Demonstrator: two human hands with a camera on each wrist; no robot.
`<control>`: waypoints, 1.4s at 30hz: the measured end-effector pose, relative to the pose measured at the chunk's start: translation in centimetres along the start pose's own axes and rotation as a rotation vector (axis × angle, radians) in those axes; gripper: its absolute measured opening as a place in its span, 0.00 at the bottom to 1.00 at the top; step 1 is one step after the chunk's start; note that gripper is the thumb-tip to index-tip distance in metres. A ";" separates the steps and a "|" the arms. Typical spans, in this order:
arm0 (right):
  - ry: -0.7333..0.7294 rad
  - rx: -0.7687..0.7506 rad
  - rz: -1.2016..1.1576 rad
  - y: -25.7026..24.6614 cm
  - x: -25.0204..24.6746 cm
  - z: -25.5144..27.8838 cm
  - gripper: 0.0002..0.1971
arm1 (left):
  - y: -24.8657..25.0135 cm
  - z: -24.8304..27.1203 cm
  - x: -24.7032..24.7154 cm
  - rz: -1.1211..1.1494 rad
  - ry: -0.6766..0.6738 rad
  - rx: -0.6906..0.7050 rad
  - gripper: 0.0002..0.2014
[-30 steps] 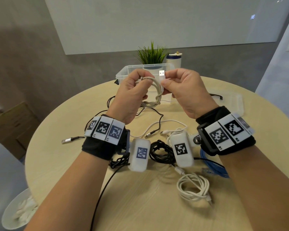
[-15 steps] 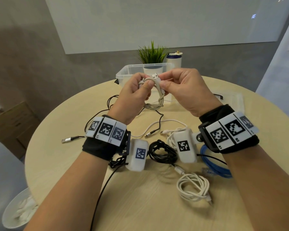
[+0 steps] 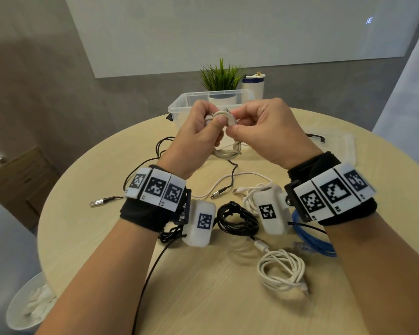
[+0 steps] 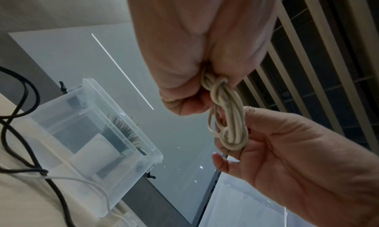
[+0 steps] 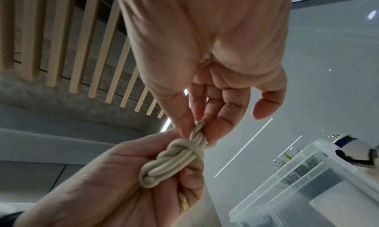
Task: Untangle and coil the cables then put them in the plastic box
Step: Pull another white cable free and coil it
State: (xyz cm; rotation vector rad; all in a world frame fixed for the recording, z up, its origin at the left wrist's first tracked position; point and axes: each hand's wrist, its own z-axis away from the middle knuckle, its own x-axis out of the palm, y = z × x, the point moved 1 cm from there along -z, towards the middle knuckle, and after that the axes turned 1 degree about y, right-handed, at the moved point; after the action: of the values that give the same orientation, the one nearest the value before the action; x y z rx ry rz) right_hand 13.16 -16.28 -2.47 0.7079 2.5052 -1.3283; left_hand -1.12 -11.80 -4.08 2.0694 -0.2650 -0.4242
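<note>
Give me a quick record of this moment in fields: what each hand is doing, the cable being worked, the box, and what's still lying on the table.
left hand: grips the beige coil
right hand: pinches the cable's end at the top of the coil
beige cable: coiled, its end wound round the bundle, held above the table
box: clear, open, behind the hands
lid: lying right of the box
table: black coil, white coil, blue cable, loose black and white cables

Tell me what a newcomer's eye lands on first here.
First, the two hands raised over the round table: the left hand grips a coiled beige cable while the right hand pinches its end. Behind them stands the clear plastic box; nearer lie a black cable bundle, a white coil and a blue cable.
</note>
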 end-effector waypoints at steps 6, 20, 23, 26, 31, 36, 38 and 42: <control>-0.001 0.020 0.078 0.4 0.1 -0.1 0.08 | -0.5 -0.1 0.0 -0.059 -0.036 -0.051 0.05; 0.035 0.039 0.047 0.7 0.2 -0.3 0.09 | -0.5 -0.2 0.2 -0.064 -0.012 -0.047 0.06; 0.034 0.038 0.053 0.7 0.4 -0.3 0.09 | -0.5 -0.3 0.3 -0.135 0.035 -0.025 0.08; 0.027 0.025 0.074 0.5 0.4 -0.3 0.09 | -0.4 -0.2 0.2 -0.172 0.040 -0.009 0.09; -0.017 0.023 0.134 0.2 0.3 -0.3 0.09 | -0.3 -0.3 -0.3 -0.255 0.014 0.003 0.08; -0.044 0.018 0.178 0.0 0.3 -0.3 0.09 | 0.0 -0.1 -0.5 -0.258 0.004 -0.002 0.05; -0.046 0.015 0.164 -0.2 0.3 -0.3 0.09 | 0.1 -0.1 -0.6 -0.235 -0.007 0.010 0.04; -0.058 0.013 0.111 -0.4 0.1 -0.3 0.08 | 0.2 -0.1 -0.8 -0.234 -0.018 0.042 0.05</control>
State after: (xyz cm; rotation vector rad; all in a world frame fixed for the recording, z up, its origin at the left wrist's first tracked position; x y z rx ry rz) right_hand 12.93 -16.20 -2.06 0.7870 2.3770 -1.3089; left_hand -1.80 -11.52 -3.73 2.1468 -0.0416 -0.5825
